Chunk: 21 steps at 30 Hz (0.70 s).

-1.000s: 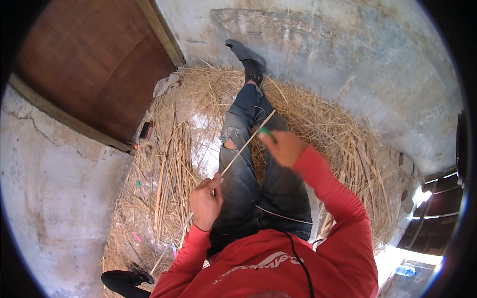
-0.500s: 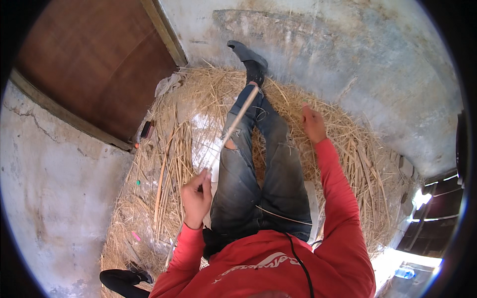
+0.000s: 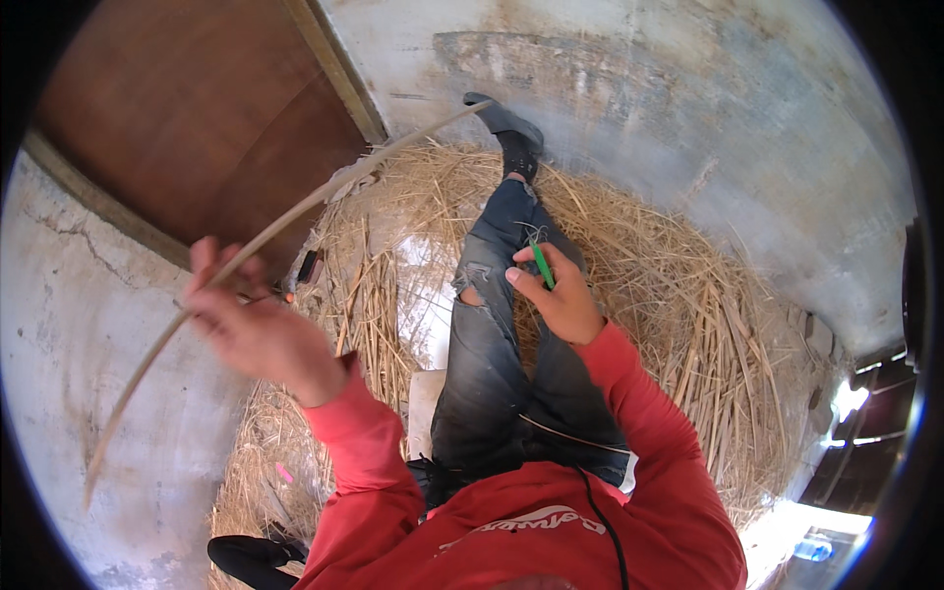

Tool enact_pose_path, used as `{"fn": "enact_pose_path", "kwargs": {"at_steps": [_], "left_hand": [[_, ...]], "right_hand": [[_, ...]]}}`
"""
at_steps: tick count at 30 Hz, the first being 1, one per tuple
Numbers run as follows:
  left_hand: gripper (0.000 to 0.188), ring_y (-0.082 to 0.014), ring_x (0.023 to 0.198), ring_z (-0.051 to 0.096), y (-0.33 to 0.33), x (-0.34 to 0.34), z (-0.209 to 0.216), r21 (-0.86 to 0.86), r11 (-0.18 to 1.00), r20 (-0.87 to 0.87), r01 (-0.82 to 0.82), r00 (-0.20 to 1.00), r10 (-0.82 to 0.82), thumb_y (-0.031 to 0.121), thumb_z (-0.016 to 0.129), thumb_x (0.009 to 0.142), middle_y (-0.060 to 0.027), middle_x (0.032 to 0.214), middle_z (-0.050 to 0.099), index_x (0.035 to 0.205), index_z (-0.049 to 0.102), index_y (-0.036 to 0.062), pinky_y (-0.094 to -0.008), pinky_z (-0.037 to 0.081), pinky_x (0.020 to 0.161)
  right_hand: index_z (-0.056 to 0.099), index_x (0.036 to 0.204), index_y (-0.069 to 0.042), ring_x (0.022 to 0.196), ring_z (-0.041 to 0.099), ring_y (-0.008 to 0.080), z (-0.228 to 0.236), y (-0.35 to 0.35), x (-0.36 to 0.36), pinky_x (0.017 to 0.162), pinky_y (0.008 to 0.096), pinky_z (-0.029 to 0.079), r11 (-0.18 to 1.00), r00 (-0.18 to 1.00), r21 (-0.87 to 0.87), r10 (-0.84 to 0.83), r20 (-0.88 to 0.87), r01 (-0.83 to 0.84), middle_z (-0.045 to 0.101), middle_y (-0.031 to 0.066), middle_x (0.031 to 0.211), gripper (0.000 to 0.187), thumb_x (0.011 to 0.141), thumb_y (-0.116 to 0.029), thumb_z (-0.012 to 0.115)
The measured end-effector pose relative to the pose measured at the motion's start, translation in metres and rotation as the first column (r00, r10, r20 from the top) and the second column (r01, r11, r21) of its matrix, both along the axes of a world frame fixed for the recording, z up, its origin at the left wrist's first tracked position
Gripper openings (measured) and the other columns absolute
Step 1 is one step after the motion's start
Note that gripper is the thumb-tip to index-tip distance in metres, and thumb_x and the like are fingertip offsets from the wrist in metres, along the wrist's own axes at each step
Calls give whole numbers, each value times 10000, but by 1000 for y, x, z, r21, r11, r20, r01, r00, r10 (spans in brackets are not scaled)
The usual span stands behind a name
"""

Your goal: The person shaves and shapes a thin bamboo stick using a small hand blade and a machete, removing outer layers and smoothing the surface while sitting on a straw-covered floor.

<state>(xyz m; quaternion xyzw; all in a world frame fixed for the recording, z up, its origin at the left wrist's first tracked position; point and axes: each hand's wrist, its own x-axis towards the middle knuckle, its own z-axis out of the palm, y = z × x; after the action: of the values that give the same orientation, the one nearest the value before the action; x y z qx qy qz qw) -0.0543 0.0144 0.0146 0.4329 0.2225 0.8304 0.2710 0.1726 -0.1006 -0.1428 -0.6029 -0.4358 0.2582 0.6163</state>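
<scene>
My left hand (image 3: 264, 332), smeared by motion, is raised at the left with its fingers around a long pale cane-like strip (image 3: 329, 189). The strip bows from low at the left up to the dark shoe (image 3: 506, 120) at the far end of my leg, at least as seen from above. Over my knees, my right hand (image 3: 568, 305) is closed on a small green stick-shaped tool (image 3: 542, 265); its kind does not show. Fine curled fibres (image 3: 536, 236) show by its tip. Another thin strip (image 3: 575, 434) lies across my thighs, on the worn jeans (image 3: 482, 383).
Straw-like shavings and strips (image 3: 688, 295) cover the floor around my legs. A white sheet (image 3: 425, 295) lies left of my knees. A brown door (image 3: 197, 118) and plastered walls (image 3: 688, 98) close in the space. A black item (image 3: 310, 266) lies by the door; a dark-clad limb (image 3: 251, 560) shows lower left.
My left hand has lifted and swung left, with the strip now slanting across the left side. My right hand has come inward over my knees, and the green tool now shows in it.
</scene>
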Motion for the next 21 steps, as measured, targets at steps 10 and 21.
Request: {"fn": "enact_pose_path", "kwargs": {"at_steps": [10, 21], "left_hand": [[335, -249, 1165, 664, -62, 80, -147, -445, 490, 191, 750, 614, -766, 284, 546, 1068, -185, 1329, 628, 1261, 582, 12, -386, 541, 993], [315, -176, 968, 718, 5, 4, -158, -426, 702, 225, 571, 818, -529, 294, 600, 1043, -177, 1186, 708, 1185, 633, 16, -300, 580, 867]], "right_hand": [[649, 1027, -6, 460, 383, 58, 24, 21, -9, 426, 253, 283, 981, 782, 123, -41, -622, 149, 429, -44, 610, 307, 1011, -313, 662], [653, 887, -24, 437, 363, 71, 17, 8, 46, 415, 265, 277, 915, 776, 191, -176, -606, 356, 375, -52, 574, 310, 992, -313, 692]]}}
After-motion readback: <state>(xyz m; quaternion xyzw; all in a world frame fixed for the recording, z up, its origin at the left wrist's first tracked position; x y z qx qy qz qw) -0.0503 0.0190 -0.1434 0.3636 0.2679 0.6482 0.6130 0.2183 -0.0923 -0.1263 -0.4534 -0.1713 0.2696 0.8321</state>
